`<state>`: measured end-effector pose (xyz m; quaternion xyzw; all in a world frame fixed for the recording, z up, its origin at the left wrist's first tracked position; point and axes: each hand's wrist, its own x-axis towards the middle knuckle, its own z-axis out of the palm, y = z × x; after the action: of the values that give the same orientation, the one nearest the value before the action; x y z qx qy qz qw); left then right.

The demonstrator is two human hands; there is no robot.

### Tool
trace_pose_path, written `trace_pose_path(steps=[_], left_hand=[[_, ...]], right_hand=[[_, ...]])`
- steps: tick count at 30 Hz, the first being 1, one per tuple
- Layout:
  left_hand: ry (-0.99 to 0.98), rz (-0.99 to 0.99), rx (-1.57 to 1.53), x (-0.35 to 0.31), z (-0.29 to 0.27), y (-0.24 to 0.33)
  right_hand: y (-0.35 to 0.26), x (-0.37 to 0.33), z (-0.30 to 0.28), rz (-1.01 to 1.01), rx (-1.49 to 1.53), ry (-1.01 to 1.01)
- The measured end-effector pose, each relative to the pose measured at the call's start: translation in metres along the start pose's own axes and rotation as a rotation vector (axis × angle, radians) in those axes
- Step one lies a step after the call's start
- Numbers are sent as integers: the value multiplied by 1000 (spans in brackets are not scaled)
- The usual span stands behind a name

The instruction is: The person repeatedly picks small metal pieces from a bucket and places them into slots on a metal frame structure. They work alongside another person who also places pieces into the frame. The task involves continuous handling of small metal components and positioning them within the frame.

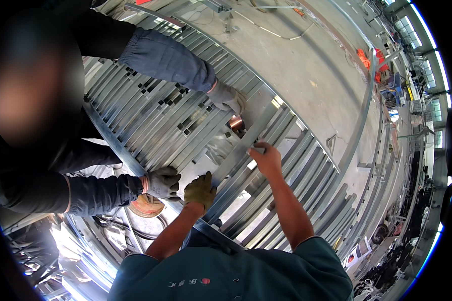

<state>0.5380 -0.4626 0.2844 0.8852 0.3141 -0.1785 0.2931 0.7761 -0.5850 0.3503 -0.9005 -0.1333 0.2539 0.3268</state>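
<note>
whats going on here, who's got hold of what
Two people are working over a metal frame of parallel grey bars. The camera wearer's left hand, in an olive glove, grips the lower end of a flat metal strip laid slantwise across the bars; their bare right hand presses on it further up. A co-worker opposite has one grey-gloved hand at the strip's upper end and the other on the frame's near rail.

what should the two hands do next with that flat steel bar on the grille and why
Probably nudge the flat bar squarely across the rails and keep it pressed flat. It lies slanted over the steel grille, with the gloved left hand at its lower end and the bare right hand at its middle. A co-worker's gloved hand is at its upper end, so both can align it together.
</note>
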Motion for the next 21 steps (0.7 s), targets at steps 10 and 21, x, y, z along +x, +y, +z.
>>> trace_pose_path(steps=[10,21], left_hand=[[-196,-216,-508,44,23,-23],[251,-262,-340,29,19,-15]], right_hand=[[35,-82,26,246,378,-163],[22,-25,37,336,528,-306]])
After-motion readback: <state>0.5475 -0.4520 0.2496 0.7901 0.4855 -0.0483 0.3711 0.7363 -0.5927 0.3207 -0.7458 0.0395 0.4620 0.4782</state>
